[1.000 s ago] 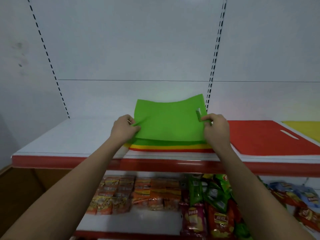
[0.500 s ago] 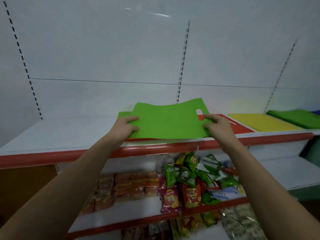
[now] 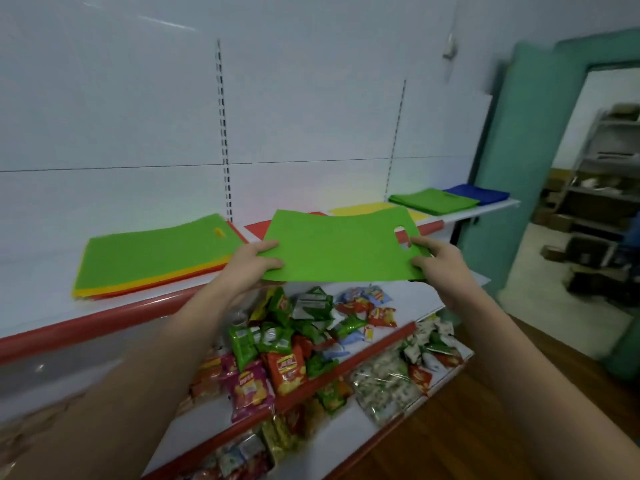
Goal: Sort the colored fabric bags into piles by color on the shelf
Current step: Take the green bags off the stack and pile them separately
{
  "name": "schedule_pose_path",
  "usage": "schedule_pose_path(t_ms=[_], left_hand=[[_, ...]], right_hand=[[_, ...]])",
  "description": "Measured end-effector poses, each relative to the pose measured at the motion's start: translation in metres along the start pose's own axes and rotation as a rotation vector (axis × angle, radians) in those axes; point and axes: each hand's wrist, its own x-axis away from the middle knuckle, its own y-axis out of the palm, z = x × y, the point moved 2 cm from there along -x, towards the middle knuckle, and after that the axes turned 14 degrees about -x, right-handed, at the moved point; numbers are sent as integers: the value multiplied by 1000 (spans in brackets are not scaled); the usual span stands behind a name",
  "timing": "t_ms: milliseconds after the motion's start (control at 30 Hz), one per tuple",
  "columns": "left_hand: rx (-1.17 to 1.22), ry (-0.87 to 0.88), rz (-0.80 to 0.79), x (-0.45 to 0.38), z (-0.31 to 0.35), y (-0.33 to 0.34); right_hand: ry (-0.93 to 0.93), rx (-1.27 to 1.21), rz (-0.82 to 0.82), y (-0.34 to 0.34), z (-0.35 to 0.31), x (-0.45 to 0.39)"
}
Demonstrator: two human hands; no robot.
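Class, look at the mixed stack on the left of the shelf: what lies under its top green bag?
Under the top green bag only edges of yellow, orange and red bags show; their number is hidden.

No lettering legible. Printing on the snack packets (image 3: 277, 358) on the lower shelf is too blurred to read.

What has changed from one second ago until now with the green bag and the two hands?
The green bag was lifted off the mixed stack and carried to the right, now in the air in front of the red pile. The left hand and right hand hold its two ends as before. The stack stays on the shelf, another green bag on top.
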Motion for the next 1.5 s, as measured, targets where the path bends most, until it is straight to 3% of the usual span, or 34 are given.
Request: schedule_pose_path(t_ms=[400, 667, 1300, 1500], left_hand=[[10, 44, -206, -39, 67, 201], [47, 98, -281, -73, 101, 305], [68, 139, -424, -296, 115, 481], [60, 124, -372, -347, 128, 523]], right_hand=[[23, 150, 211, -198, 27, -15], [22, 211, 310, -292, 52, -49], [81, 194, 519, -385, 134, -254], [95, 163, 461, -415, 157, -325]])
